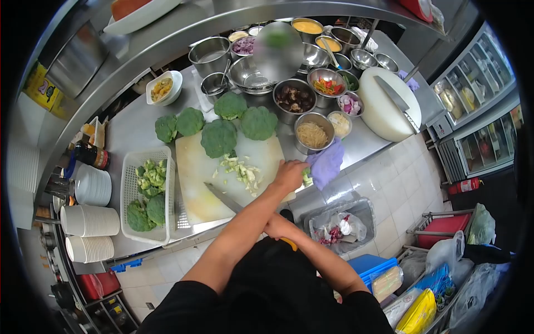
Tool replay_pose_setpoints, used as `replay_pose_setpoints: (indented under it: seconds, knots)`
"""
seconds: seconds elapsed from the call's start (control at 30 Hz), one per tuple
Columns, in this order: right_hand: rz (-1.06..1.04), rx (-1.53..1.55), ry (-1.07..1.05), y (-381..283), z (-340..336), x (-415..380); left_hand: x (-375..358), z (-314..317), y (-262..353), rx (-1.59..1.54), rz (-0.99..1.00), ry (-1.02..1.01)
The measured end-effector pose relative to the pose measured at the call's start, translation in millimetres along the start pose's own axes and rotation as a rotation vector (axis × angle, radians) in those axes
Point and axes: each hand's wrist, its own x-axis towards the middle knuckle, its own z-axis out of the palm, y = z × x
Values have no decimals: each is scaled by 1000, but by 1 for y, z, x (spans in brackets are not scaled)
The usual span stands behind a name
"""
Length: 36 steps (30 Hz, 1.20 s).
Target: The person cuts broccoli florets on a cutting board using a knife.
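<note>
My left hand (290,175) reaches across to the right, over the front edge of the cutting board. Its fingers are closed around a pale green piece of broccoli stem (307,177), partly hidden, beside a purple cloth (327,162). Below the crossing left forearm, my right hand (279,227) grips a knife (221,197) with a yellow handle; the blade points left over the board. On the white cutting board (192,167) lie chopped pale stem pieces (243,171). Broccoli heads (218,138) rest along its back edge and behind it.
A white basket (128,167) holding broccoli stands left of the board. Metal bowls, including noodles (312,135) and dark mushrooms (293,99), crowd the back right. Another knife (391,93) lies on a round white block (378,119). A lined bin (364,211) sits on the floor.
</note>
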Motion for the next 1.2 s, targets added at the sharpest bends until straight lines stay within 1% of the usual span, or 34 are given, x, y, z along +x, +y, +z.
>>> replay_pose_setpoints:
  seconds: [0.03,0.07,0.1,0.13,0.17,0.2,0.23,0.3,0.37,0.43,0.53,0.6,0.7,0.83,0.9,1.0,1.1,1.2]
  knots:
    - [28,18,56,-4,-7,-7,-6,-8,-3,-128,21,82]
    - [58,44,109,-7,-13,-16,-21,-20,-12,-139,60,240]
    - [89,72,156,-4,-16,-24,-44,-50,-11,-244,-24,282]
    - [-99,-126,314,21,-14,-23,-69,-82,-16,-346,-111,333]
    - [-296,-325,468,45,-12,-18,-97,-103,-41,-353,-141,391]
    - [-234,-396,453,35,-19,-30,-125,-112,-82,-340,-116,514]
    - [-175,-469,431,12,-21,-47,-155,-124,-108,-346,-254,543]
    - [-193,-547,428,-25,-14,-66,-197,-140,-137,-247,-398,551]
    - [-213,-616,415,-48,-6,-75,-218,-142,-148,-167,-431,594]
    - [-228,-673,390,-64,6,-79,-223,-140,-144,-130,-437,638]
    - [-188,-715,328,-74,15,-78,-223,-135,-133,-113,-416,706]
    - [-204,-743,350,-72,19,-75,-223,-134,-128,-92,-402,728]
    - [-216,-810,385,-72,25,-76,-222,-134,-125,-62,-308,757]
    - [-228,-918,450,-69,36,-74,-220,-133,-117,-13,-312,752]
    - [-223,-917,460,-56,35,-54,-221,-133,-115,3,-317,737]
    - [-199,-864,439,-44,26,-37,-225,-124,-127,6,-458,764]
    - [-198,-703,378,-43,19,-41,-228,-132,-124,-383,-695,749]
    - [-205,-561,335,-58,16,-53,-224,-140,-113,-307,-774,721]
